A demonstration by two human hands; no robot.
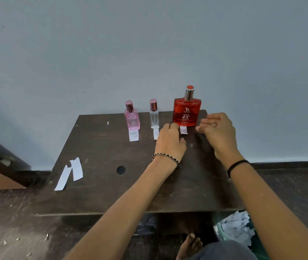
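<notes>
My left hand (pixel 170 141) lies at the centre of the frame on the dark table (pixel 112 188). Its fingers are stretched forward and grip nothing. The fingertips reach the lower left corner of the red perfume bottle (pixel 187 114), just beside the white paper strip (pixel 183 130) that sticks out from under its base toward me. My right hand (pixel 217 132) is just right of the bottle, fingers loosely curled around nothing; I cannot tell whether they touch the glass.

The red bottle stands upright at the table's far edge, red all through, with a silver collar and red cap. Left of it stand a slim clear bottle (pixel 154 119), see-through, and a pink bottle (pixel 132 121), both rose-capped. I cannot tell how full they are. Each has its own strip at its foot. Two loose strips (pixel 70 172) lie at the left of the table. At lower right, a green bin (pixel 217 229) holds a heap of white paper scraps (pixel 235 226).
</notes>
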